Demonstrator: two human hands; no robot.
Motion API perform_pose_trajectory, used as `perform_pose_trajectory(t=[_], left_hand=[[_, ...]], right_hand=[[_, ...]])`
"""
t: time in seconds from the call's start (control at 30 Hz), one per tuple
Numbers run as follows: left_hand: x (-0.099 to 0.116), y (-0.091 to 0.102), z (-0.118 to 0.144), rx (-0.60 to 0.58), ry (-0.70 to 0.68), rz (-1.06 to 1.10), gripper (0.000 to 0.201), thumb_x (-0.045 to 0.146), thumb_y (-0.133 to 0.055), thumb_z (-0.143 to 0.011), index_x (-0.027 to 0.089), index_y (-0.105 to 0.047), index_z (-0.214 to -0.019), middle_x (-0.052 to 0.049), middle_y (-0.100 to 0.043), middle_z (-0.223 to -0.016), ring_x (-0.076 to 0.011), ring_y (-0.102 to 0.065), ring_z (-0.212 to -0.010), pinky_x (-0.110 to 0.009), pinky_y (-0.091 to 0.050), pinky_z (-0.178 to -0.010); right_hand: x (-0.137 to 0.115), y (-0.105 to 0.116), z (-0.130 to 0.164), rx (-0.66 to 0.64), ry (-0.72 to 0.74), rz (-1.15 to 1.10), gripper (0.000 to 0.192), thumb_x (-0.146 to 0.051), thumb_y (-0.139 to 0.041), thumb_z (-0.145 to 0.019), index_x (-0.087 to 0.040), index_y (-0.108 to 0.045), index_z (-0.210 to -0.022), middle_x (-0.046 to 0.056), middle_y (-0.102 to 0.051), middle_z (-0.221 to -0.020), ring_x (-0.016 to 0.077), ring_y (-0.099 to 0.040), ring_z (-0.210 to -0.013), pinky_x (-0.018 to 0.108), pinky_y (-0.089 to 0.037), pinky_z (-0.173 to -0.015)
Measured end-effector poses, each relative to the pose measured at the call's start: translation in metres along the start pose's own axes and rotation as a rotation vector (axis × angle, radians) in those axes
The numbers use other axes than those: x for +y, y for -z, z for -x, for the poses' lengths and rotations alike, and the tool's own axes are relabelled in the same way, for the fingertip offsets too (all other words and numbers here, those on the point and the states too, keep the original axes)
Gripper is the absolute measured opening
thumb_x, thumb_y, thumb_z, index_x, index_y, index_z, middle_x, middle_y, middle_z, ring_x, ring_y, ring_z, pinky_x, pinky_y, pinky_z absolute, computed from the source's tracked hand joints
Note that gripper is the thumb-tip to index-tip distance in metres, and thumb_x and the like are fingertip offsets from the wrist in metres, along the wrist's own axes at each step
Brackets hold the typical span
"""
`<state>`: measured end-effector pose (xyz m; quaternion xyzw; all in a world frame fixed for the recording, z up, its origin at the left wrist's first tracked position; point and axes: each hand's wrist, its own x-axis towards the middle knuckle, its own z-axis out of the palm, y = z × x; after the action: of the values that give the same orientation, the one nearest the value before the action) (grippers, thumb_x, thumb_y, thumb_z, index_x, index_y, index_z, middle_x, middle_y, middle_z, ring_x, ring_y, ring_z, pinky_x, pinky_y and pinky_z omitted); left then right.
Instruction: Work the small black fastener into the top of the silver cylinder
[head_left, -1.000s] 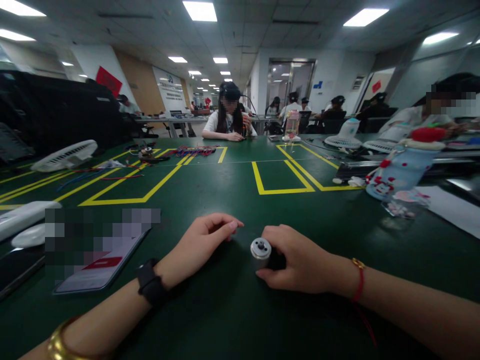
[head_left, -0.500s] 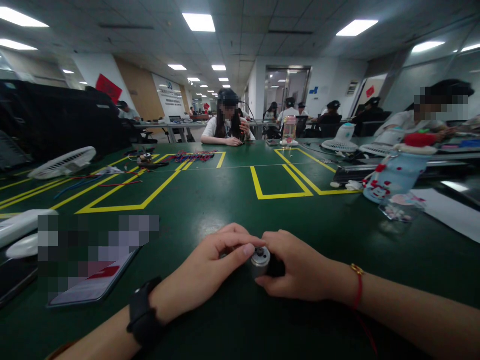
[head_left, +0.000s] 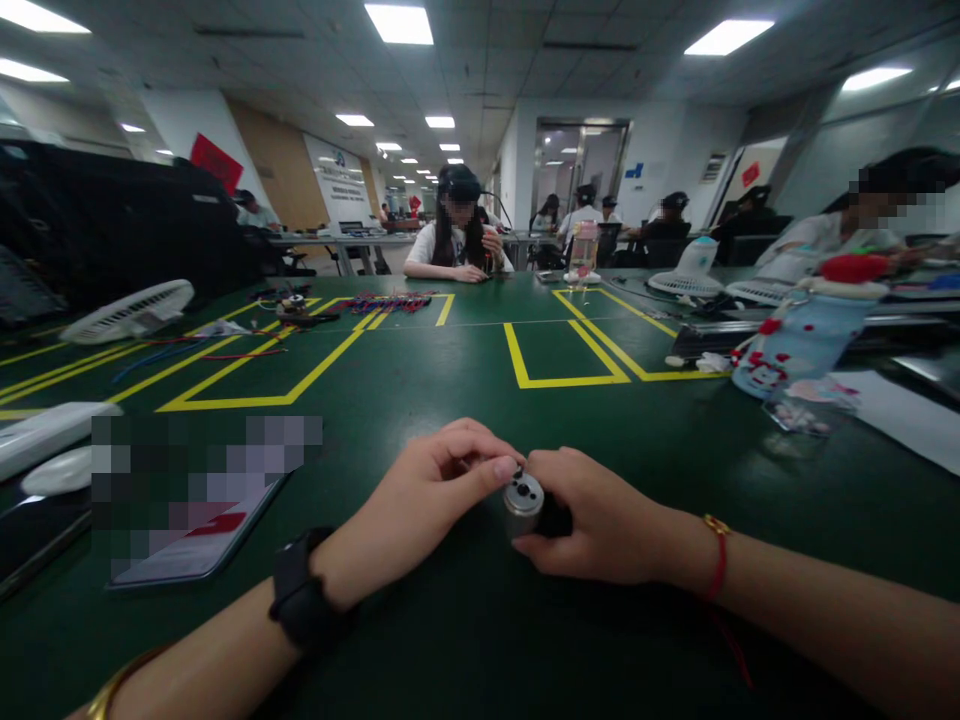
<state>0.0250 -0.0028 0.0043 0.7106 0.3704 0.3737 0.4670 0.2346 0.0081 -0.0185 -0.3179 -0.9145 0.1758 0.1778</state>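
Plainly, the right hand (head_left: 604,520) was curled round a metal cylinder (head_left: 523,508), its holed end face upward. Just left of that grip, the left hand (head_left: 431,495) had thumb and forefinger close together at the cylinder's top edge; whether they pinched anything could not be told. Farther left lay a phone (head_left: 191,558); beyond the grip, yellow tape (head_left: 574,383) marked the green table (head_left: 450,360), and rightward stood a blue bottle (head_left: 810,335).
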Motion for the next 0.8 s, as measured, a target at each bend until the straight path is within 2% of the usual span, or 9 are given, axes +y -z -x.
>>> perform_pose_trajectory(t=[0.13,0.4,0.8], left_hand=[[-0.003,0.01,0.001,-0.006,0.027,0.044,0.013,0.027,-0.06,-0.09,0.019,-0.07,-0.09,-0.001,-0.062,-0.096,-0.0155,-0.059,-0.091,-0.028,-0.044,-0.084],[-0.015,0.027,0.002,-0.184,0.027,-0.238,0.018,0.033,-0.06,-0.09,0.022,-0.074,-0.095,-0.002,-0.062,-0.095,-0.0169,-0.058,-0.087,-0.029,-0.044,-0.077],[-0.03,0.029,0.0,-0.316,-0.085,-0.503,0.014,0.037,-0.066,-0.085,0.03,-0.076,-0.094,-0.002,-0.063,-0.103,-0.0201,-0.055,-0.101,-0.036,-0.039,-0.091]], right_hand=[[0.0,0.0,0.0,0.017,0.005,0.017,0.023,-0.033,-0.068,-0.074,-0.019,-0.051,-0.083,-0.001,-0.056,-0.079,0.0133,-0.044,-0.067,0.028,-0.032,-0.061],[0.001,0.002,0.001,-0.001,0.0,0.029,0.024,-0.033,-0.069,-0.075,-0.019,-0.051,-0.081,-0.001,-0.054,-0.077,0.013,-0.043,-0.066,0.027,-0.031,-0.06],[0.002,0.0,0.001,-0.014,-0.01,0.014,0.023,-0.032,-0.068,-0.075,-0.018,-0.054,-0.085,0.001,-0.056,-0.08,0.0145,-0.046,-0.069,0.028,-0.032,-0.063]])
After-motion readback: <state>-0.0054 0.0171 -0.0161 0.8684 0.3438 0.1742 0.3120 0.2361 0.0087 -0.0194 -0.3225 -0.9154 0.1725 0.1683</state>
